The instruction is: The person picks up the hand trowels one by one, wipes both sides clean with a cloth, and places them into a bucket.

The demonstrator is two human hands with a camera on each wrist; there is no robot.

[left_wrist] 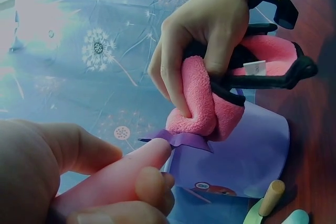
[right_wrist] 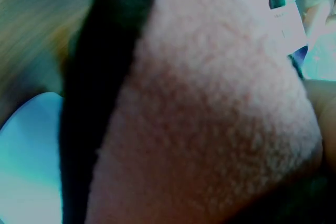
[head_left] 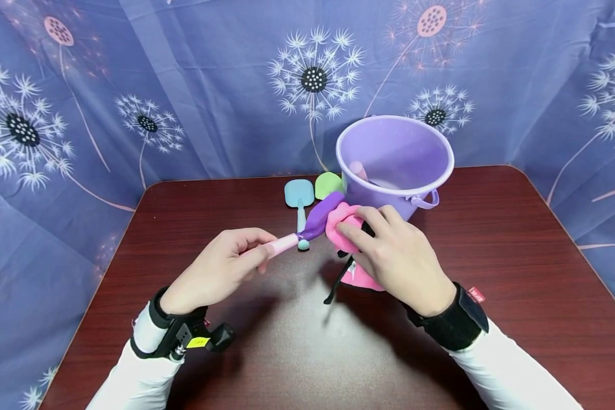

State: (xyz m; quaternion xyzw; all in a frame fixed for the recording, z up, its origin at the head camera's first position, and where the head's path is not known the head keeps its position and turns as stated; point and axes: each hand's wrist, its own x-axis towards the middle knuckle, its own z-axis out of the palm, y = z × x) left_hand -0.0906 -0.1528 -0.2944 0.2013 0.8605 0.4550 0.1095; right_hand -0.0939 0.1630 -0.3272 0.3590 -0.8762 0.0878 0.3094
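My left hand (head_left: 220, 270) grips the pink handle of a toy shovel (head_left: 318, 219), whose purple blade points up and to the right. A pink fleecy cloth (head_left: 342, 219) with black edging and a white tag is bunched in my right hand (head_left: 402, 259). The cloth is up against the end of the blade and hides part of it in the left wrist view. Loose folds and a black strap hang below the right hand. Pink fleece (right_wrist: 210, 98) fills most of the right wrist view.
A purple bucket (head_left: 371, 198) stands behind the right hand, with a pink handle end (head_left: 357, 169) inside it. Left of it lie a light blue toy shovel (head_left: 299, 193) and a green one (head_left: 328, 186). A dandelion-print curtain (head_left: 225, 114) hangs behind the dark wooden table (head_left: 184, 216).
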